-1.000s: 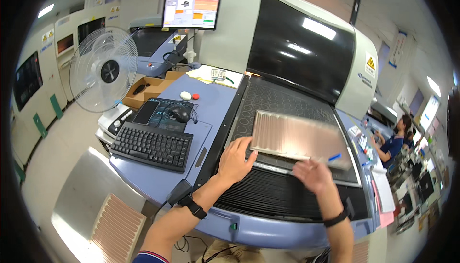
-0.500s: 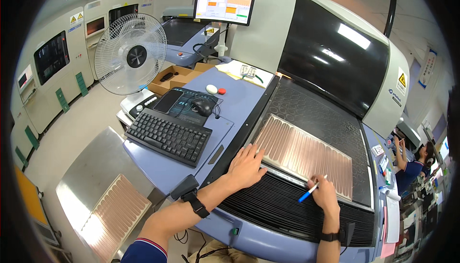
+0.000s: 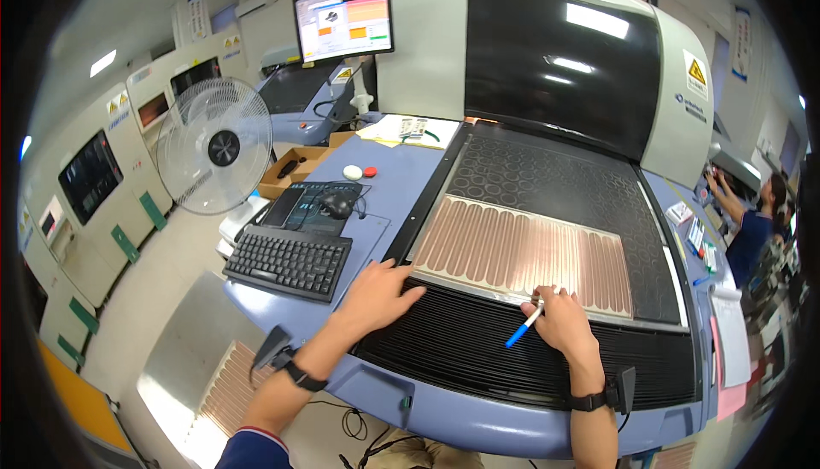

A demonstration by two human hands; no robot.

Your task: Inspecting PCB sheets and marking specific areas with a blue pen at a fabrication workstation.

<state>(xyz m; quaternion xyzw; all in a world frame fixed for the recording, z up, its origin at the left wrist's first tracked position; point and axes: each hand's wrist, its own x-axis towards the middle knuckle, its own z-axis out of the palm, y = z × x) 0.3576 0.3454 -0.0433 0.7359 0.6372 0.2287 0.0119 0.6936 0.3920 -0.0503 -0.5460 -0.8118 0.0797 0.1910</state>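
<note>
A copper-coloured panel (image 3: 512, 251) with rows of long looped strips lies flat on the dark machine bed. My left hand (image 3: 373, 296) is at the panel's near left corner, fingers apart and holding nothing. Whether its fingertips touch the panel I cannot tell. At the near edge, right of the middle, my right hand (image 3: 562, 322) grips a white marker pen with a blue end (image 3: 518, 333). The blue end points down and to the left, towards me. Some of the right fingertips reach over the panel's edge.
Black ribbed bellows (image 3: 478, 341) run between the panel and me. A keyboard (image 3: 290, 261), mouse (image 3: 336, 205) and fan (image 3: 215, 146) are on the left. Behind the bed rises a dark machine hood (image 3: 559, 67). Lower left, another copper panel (image 3: 231, 388) lies on a metal surface. Someone (image 3: 752, 230) works at far right.
The view has shifted. My left hand has moved off the panel's left part to its near left corner. My right hand still holds the pen and has moved left along the near edge.
</note>
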